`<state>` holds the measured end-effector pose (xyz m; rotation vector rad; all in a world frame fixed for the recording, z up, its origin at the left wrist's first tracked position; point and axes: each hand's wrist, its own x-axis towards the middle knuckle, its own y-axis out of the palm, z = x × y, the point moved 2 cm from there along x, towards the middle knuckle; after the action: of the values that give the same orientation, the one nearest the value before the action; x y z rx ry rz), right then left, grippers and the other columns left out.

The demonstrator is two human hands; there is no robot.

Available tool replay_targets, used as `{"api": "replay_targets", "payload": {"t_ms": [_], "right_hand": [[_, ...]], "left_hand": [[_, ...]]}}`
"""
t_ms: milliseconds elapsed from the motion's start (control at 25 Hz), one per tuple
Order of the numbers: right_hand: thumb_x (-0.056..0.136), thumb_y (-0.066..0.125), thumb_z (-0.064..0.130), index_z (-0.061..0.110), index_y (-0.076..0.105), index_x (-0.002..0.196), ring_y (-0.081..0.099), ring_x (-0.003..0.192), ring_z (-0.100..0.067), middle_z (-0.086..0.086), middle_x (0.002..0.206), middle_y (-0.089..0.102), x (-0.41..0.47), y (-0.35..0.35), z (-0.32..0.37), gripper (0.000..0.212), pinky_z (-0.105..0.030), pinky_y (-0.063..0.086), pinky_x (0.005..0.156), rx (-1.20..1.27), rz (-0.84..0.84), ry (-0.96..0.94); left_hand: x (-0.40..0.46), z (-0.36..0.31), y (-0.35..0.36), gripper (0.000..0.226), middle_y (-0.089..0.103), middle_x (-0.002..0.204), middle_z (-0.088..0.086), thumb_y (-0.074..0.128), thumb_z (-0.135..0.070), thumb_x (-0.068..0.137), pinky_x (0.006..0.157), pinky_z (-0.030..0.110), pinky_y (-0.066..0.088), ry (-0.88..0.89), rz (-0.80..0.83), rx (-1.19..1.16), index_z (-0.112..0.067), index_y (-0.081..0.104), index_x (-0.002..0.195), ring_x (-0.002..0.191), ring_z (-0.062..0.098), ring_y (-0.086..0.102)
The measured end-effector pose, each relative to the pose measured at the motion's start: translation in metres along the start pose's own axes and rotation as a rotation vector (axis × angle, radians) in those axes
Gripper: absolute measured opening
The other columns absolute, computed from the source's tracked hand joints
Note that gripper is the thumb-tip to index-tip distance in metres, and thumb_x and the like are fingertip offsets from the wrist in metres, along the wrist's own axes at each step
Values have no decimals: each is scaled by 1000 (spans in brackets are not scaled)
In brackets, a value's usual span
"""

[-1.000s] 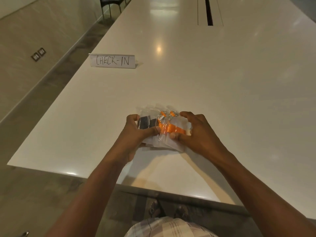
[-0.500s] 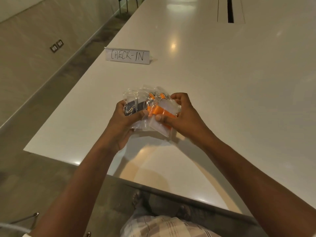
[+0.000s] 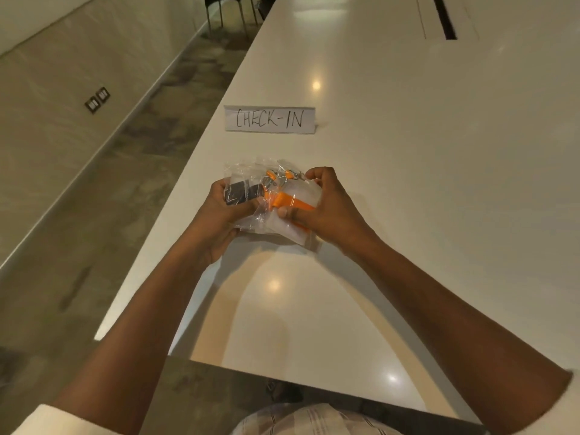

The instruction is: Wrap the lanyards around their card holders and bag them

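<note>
A clear plastic bag (image 3: 251,171) is held just above the white table (image 3: 408,183), between both hands. Inside it, on the left, sits a card holder wrapped in a black lanyard (image 3: 240,193). On the right is a frosted card holder wrapped in an orange lanyard (image 3: 290,200), with metal clips showing at its top. My left hand (image 3: 219,218) grips the bag's left side, thumb over the plastic. My right hand (image 3: 326,208) pinches the right side over the orange bundle. The bag's lower part is partly hidden by my fingers.
A folded paper sign reading CHECK-IN (image 3: 270,119) stands on the table beyond the bag. The table's left edge (image 3: 175,196) runs close beside my left hand, with floor below. A dark cable slot (image 3: 444,17) lies far back, and chair legs (image 3: 230,11) stand at the far end.
Both hands have lifted the bag slightly off the table and kept hold of it. The view has shifted, so the sign now appears nearer the bag.
</note>
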<state>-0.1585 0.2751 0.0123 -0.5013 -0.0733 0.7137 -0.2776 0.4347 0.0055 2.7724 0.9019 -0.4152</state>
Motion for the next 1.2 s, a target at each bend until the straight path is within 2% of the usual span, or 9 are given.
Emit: {"api": "replay_targets", "payload": {"t_ms": [200, 280, 400, 480, 560, 680, 840, 1000, 1200], "right_hand": [[64, 87, 41, 24, 40, 131, 48, 115, -17, -1, 130, 46, 15, 24, 12, 83, -27, 44, 88, -37, -43, -15], [64, 88, 39, 24, 41, 131, 49, 115, -16, -1, 132, 45, 20, 27, 14, 84, -23, 39, 84, -84, -72, -29], [64, 88, 36, 24, 40, 133, 49, 117, -17, -3, 135, 42, 24, 27, 13, 85, -23, 38, 83, -156, -100, -30], [65, 87, 36, 24, 39, 135, 48, 121, -20, -4, 138, 40, 25, 26, 12, 86, -27, 43, 90, -189, -100, -24], [69, 84, 39, 25, 37, 140, 42, 128, -24, -3, 144, 37, 26, 25, 9, 86, -38, 43, 103, -212, -101, -18], [78, 75, 47, 27, 33, 146, 29, 140, -27, -1, 154, 29, 25, 25, 11, 82, -46, 33, 112, -201, -136, -41], [87, 55, 59, 20, 25, 153, 10, 150, -27, -7, 163, 16, 22, 37, 10, 82, -46, 15, 121, -258, -120, -82], [88, 38, 66, 13, 23, 153, 10, 150, -32, -14, 162, 17, 21, 47, -3, 85, -45, 11, 122, -337, -148, -100], [91, 35, 64, 14, 18, 155, 6, 151, -31, -12, 164, 11, 15, 49, -4, 82, -45, 7, 122, -367, -132, -138]], "left_hand": [[21, -3, -32, 90, 60, 127, 13, 90, -16, 62, 71, 39, 59, 24, -24, 115, -16, 39, 136, 104, 27, 67], [26, -7, -38, 96, 62, 119, 1, 91, -28, 53, 81, 41, 58, 69, -58, 217, -21, 40, 134, 106, 23, 65], [34, -14, -40, 94, 56, 103, -19, 91, -40, 56, 83, 29, 49, 161, -155, 495, -26, 40, 133, 94, 3, 58], [39, -14, -42, 98, 57, 112, -13, 90, -46, 59, 84, 28, 45, 168, -176, 634, -24, 38, 138, 98, 8, 57], [42, -14, -46, 112, 52, 136, -1, 83, -66, 56, 98, 40, 46, 199, -226, 790, -25, 31, 146, 121, 21, 52], [37, -17, -41, 93, 28, 159, 5, 53, -71, 79, 114, 52, 28, 463, -278, 969, -27, 19, 154, 145, 29, 26], [28, -5, -21, 76, 12, 165, 4, 22, -71, 89, 119, 50, 11, 529, -112, 1133, -35, 13, 156, 152, 26, 7], [32, 8, -17, 74, 4, 166, 4, 16, -69, 92, 120, 52, 4, 475, -111, 1293, -35, 6, 156, 153, 26, -1], [30, 13, -16, 76, -1, 166, 4, 12, -72, 90, 122, 52, 0, 473, -122, 1304, -35, 2, 156, 152, 26, -5]]}}
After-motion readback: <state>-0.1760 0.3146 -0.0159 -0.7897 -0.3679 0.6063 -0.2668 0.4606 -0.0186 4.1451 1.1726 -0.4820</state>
